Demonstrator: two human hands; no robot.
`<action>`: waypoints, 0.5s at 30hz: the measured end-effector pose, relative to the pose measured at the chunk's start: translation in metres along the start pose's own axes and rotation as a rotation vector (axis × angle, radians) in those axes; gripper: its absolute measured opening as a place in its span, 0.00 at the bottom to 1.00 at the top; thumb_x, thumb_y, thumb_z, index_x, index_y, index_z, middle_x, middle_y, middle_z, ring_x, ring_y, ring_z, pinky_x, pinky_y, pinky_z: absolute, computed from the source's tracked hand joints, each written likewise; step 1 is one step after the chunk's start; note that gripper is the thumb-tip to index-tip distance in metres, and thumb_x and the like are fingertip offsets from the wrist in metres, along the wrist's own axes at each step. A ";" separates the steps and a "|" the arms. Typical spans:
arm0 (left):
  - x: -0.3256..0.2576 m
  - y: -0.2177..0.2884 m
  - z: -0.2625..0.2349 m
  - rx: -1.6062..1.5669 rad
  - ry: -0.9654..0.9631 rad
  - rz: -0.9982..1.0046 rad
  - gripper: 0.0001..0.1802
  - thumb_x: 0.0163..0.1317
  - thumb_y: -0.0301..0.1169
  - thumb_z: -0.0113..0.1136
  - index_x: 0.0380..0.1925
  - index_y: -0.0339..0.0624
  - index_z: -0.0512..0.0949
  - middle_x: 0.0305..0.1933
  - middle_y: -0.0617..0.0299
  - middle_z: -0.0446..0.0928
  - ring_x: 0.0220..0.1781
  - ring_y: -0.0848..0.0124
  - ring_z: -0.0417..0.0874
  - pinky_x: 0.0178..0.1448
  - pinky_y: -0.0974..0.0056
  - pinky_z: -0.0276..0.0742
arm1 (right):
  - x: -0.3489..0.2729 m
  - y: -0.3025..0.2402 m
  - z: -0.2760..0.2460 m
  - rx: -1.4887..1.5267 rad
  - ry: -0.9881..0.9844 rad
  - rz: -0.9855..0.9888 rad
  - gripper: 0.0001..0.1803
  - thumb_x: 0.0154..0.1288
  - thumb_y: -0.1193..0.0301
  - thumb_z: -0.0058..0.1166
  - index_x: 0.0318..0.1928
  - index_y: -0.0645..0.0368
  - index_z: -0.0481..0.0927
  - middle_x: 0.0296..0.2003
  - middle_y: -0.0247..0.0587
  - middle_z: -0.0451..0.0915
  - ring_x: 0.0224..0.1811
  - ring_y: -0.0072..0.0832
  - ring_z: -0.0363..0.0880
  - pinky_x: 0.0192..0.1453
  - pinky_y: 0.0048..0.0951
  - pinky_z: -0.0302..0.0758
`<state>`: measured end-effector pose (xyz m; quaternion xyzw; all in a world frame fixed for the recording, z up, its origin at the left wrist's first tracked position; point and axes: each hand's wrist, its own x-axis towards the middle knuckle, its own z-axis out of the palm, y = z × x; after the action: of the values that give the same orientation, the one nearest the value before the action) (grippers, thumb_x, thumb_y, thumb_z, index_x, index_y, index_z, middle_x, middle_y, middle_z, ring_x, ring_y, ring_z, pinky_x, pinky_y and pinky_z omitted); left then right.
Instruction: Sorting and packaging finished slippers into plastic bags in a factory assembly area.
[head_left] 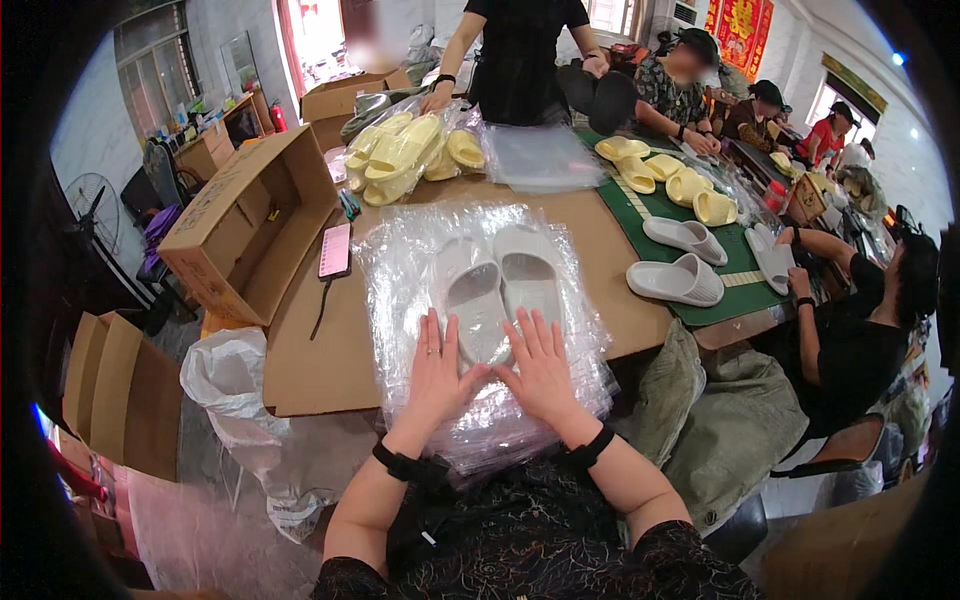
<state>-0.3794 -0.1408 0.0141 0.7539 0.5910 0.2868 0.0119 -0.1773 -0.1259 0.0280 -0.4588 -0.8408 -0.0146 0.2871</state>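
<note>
A pair of light grey slide slippers point(474, 300) lies side by side in front of me, on or inside the top clear plastic bag; I cannot tell which. Beneath them is a stack of clear plastic bags point(400, 270). My left hand point(435, 365) rests flat at the near end of the left slipper, fingers stretched out. Over the near end of the right slipper lies my right hand point(540, 365), its fingers spread too. Both thumbs almost meet between the slippers. Neither hand grips anything.
An open cardboard box point(250, 220) and a pink-screened phone point(335, 252) sit left. Bagged yellow slippers point(405, 150) and flat plastic bags point(545, 155) lie at the far side. Right, a green mat point(640, 200) bears grey slippers point(680, 280) and yellow ones. Several co-workers surround the table.
</note>
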 end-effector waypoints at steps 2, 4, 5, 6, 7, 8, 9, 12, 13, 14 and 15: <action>-0.003 -0.004 0.004 0.033 -0.020 -0.007 0.53 0.61 0.57 0.60 0.75 0.36 0.49 0.78 0.34 0.41 0.80 0.39 0.44 0.79 0.44 0.48 | -0.008 0.017 0.009 -0.027 -0.018 0.062 0.37 0.68 0.53 0.53 0.70 0.61 0.63 0.74 0.53 0.55 0.77 0.51 0.49 0.79 0.53 0.46; -0.003 -0.004 0.005 0.078 -0.084 -0.050 0.54 0.62 0.60 0.57 0.76 0.38 0.46 0.79 0.35 0.40 0.80 0.42 0.43 0.80 0.45 0.45 | -0.023 0.040 0.014 0.010 0.012 0.185 0.40 0.69 0.48 0.49 0.71 0.65 0.61 0.75 0.55 0.53 0.78 0.51 0.47 0.79 0.53 0.42; -0.003 -0.002 0.004 0.072 -0.084 -0.058 0.54 0.62 0.60 0.57 0.76 0.38 0.46 0.79 0.35 0.40 0.80 0.42 0.43 0.80 0.45 0.45 | -0.032 0.057 0.014 0.007 0.003 0.181 0.40 0.69 0.48 0.49 0.71 0.65 0.61 0.75 0.55 0.53 0.78 0.51 0.47 0.79 0.53 0.42; 0.000 -0.002 0.002 0.081 -0.093 -0.055 0.54 0.63 0.60 0.55 0.76 0.38 0.45 0.79 0.36 0.40 0.81 0.43 0.43 0.80 0.46 0.44 | -0.036 0.073 0.012 -0.016 -0.004 0.268 0.41 0.69 0.47 0.50 0.71 0.65 0.61 0.74 0.56 0.53 0.78 0.51 0.46 0.79 0.53 0.42; 0.001 -0.001 0.001 0.090 -0.101 -0.051 0.54 0.63 0.61 0.54 0.76 0.39 0.45 0.79 0.37 0.40 0.81 0.44 0.42 0.80 0.47 0.43 | -0.041 0.085 0.013 -0.040 -0.009 0.354 0.41 0.69 0.47 0.50 0.71 0.65 0.62 0.74 0.56 0.54 0.78 0.51 0.46 0.79 0.52 0.43; 0.002 -0.003 0.000 0.089 -0.094 -0.053 0.54 0.63 0.61 0.54 0.76 0.39 0.45 0.79 0.37 0.40 0.81 0.44 0.42 0.80 0.47 0.43 | -0.038 0.083 0.009 -0.043 -0.007 0.348 0.41 0.69 0.47 0.50 0.71 0.65 0.62 0.74 0.56 0.54 0.78 0.51 0.46 0.79 0.52 0.43; 0.001 -0.006 0.000 0.095 -0.122 -0.073 0.54 0.63 0.62 0.53 0.76 0.40 0.45 0.80 0.37 0.40 0.81 0.44 0.42 0.80 0.48 0.42 | -0.036 0.082 0.004 -0.158 0.034 0.348 0.40 0.68 0.49 0.52 0.69 0.64 0.64 0.72 0.57 0.57 0.76 0.52 0.50 0.78 0.52 0.47; -0.001 -0.006 -0.002 0.087 -0.145 -0.103 0.53 0.63 0.63 0.52 0.76 0.40 0.45 0.79 0.37 0.41 0.81 0.45 0.42 0.81 0.48 0.41 | -0.008 0.055 -0.034 -0.140 0.201 0.296 0.35 0.66 0.54 0.57 0.65 0.63 0.68 0.67 0.57 0.64 0.71 0.53 0.59 0.73 0.52 0.56; -0.003 -0.005 -0.003 0.075 -0.150 -0.111 0.53 0.63 0.63 0.53 0.76 0.39 0.46 0.79 0.37 0.41 0.81 0.44 0.42 0.81 0.48 0.41 | 0.008 0.043 -0.046 -0.004 0.320 0.250 0.32 0.64 0.57 0.60 0.62 0.63 0.71 0.64 0.57 0.68 0.68 0.53 0.63 0.70 0.50 0.61; -0.005 -0.004 -0.003 0.083 -0.150 -0.104 0.53 0.63 0.63 0.53 0.76 0.39 0.46 0.79 0.37 0.41 0.81 0.44 0.42 0.81 0.48 0.41 | 0.024 0.037 -0.050 0.052 0.402 0.144 0.25 0.61 0.61 0.63 0.54 0.61 0.77 0.52 0.54 0.76 0.57 0.50 0.72 0.61 0.47 0.68; -0.005 -0.003 -0.003 0.063 -0.124 -0.092 0.53 0.63 0.63 0.53 0.76 0.39 0.46 0.79 0.37 0.42 0.81 0.44 0.42 0.80 0.47 0.41 | 0.039 0.032 -0.047 0.060 0.414 0.149 0.25 0.61 0.61 0.63 0.54 0.61 0.77 0.52 0.54 0.76 0.57 0.50 0.72 0.61 0.47 0.68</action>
<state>-0.3842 -0.1450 0.0129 0.7421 0.6319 0.2201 0.0377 -0.1469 -0.0909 0.0789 -0.4980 -0.7278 -0.0625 0.4674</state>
